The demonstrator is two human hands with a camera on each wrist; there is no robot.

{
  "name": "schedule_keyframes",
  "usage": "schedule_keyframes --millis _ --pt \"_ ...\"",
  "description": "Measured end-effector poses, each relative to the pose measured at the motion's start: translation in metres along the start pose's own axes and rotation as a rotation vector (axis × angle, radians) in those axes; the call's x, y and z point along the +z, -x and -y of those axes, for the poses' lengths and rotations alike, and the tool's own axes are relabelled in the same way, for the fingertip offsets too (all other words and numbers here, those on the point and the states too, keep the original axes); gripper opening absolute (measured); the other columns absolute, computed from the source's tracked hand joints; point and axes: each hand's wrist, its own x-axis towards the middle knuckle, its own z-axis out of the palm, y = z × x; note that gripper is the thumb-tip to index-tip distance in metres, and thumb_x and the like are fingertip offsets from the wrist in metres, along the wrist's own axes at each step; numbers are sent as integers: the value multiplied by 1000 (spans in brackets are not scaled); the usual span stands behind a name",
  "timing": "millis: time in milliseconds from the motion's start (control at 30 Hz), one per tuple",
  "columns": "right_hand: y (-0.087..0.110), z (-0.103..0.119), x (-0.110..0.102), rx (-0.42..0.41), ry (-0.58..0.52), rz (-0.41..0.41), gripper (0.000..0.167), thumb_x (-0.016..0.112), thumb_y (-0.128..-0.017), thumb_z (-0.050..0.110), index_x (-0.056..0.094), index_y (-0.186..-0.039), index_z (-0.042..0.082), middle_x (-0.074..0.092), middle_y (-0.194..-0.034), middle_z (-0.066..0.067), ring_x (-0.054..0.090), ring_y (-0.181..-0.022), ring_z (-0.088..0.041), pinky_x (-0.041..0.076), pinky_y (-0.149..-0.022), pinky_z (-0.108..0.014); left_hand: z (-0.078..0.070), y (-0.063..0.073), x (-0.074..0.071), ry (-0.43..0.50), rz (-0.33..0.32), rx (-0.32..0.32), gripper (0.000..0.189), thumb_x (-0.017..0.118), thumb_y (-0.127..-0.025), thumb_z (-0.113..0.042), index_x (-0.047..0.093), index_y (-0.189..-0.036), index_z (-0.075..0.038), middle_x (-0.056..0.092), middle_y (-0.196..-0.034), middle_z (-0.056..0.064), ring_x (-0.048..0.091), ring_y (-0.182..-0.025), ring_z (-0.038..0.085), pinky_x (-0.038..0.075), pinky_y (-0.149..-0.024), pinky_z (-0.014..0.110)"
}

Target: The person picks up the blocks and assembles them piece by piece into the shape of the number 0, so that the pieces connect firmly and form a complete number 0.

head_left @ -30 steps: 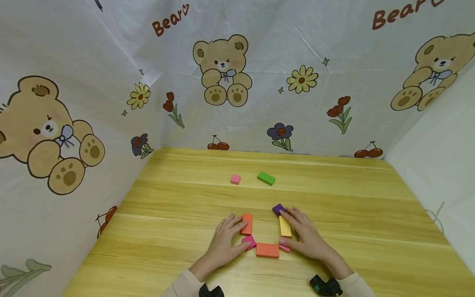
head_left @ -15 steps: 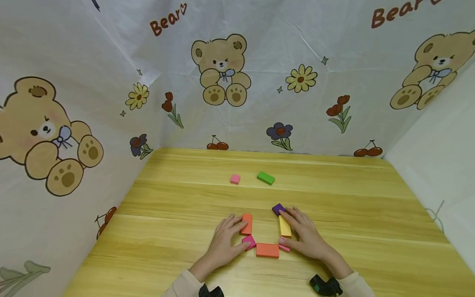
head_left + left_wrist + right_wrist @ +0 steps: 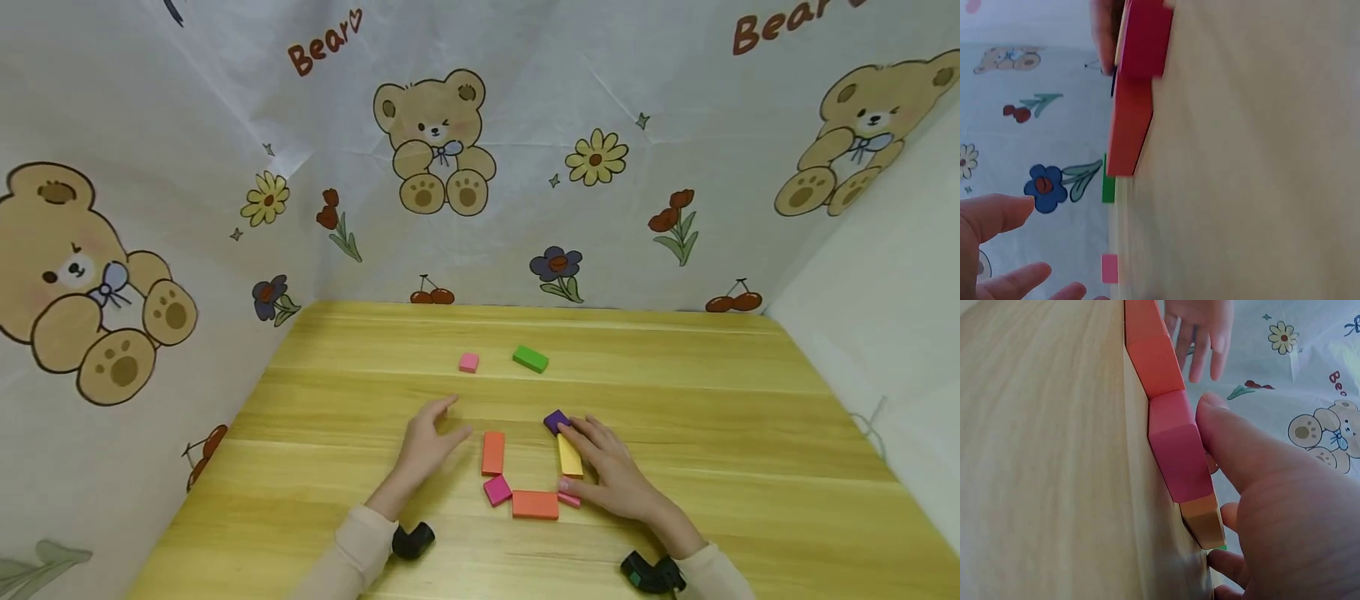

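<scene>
My left hand (image 3: 427, 443) hovers above the table left of the blocks, thumb and fingers spread with nothing between them. My right hand (image 3: 615, 479) rests along the right side of a U of blocks: fingertips touch the purple block (image 3: 556, 421) and lie over the yellow block (image 3: 570, 460), while the thumb is at the pink block (image 3: 1182, 453). An orange block (image 3: 535, 505) forms the bottom of the U. A magenta block (image 3: 497, 490) sits at the lower left corner, and another orange block (image 3: 492, 453) stands lengthwise above it.
Farther back on the wooden table (image 3: 360, 367) lie a small pink block (image 3: 468, 362) and a green block (image 3: 530, 359). A white cloth (image 3: 525, 50) printed with bears and flowers hangs behind the table and along its left side.
My left hand has let go of the left orange and magenta blocks and moved up and left, away from them. My right hand stays on its blocks. The head view has shifted slightly.
</scene>
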Motion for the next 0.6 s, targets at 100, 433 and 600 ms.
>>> schedule_keyframes --millis 100,433,600 --pt "0 0 1 -10 7 1 80 74 -83 41 41 -149 10 39 -151 -21 24 -142 -49 18 -106 -72 3 -28 -9 -8 -28 -31 58 73 -87 -17 53 -140 -5 51 -143 18 47 -129 40 41 -104 56" --pt "-1 3 1 -22 -2 -6 80 75 -82 40 42 -149 11 40 -151 -21 25 -142 -47 18 -107 -71 16 -101 -19 137 51 -113 65 73 -87 -10 46 -146 -10 36 -155 13 32 -141 38 41 -106 55" --pt "1 1 -1 -11 -12 -8 80 75 -83 40 41 -149 11 39 -151 -21 24 -143 -47 17 -107 -71 23 -118 -13 140 80 -134 65 73 -87 -7 47 -146 -11 32 -157 12 27 -144 38 37 -110 53"
